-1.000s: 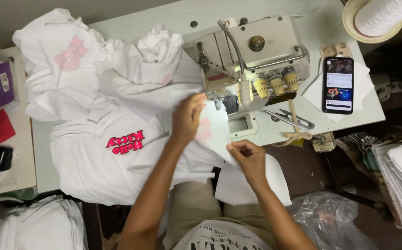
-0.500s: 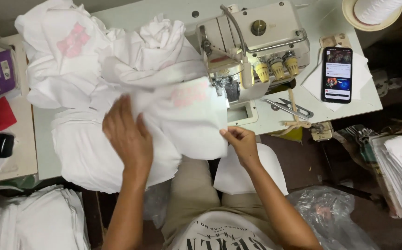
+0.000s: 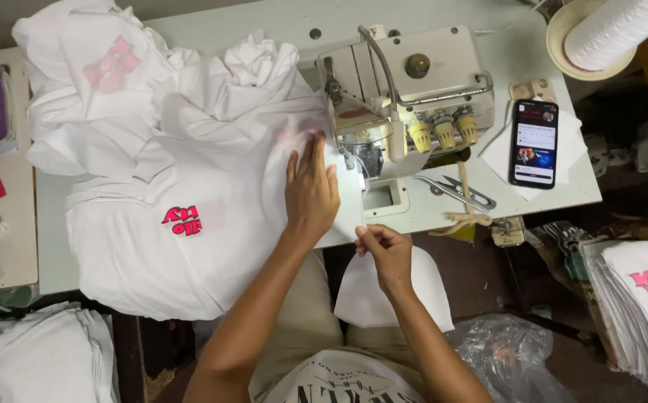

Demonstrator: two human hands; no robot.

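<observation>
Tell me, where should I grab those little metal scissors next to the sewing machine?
Judging by how they lie, grip the thread snips around the middle of the body, coming from above on the phone side. They lie flat on the table pointing slantwise, and the sewing machine crowds the other side. I'd avoid the thin pointed end.

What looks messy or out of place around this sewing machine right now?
Mostly the white garments: they lie crumpled in a loose heap left of the sewing machine, not stacked like the folded pile at right. The left hand presses the cloth flat; the right hand pinches its edge. Nothing looks spilled or damaged.
</observation>
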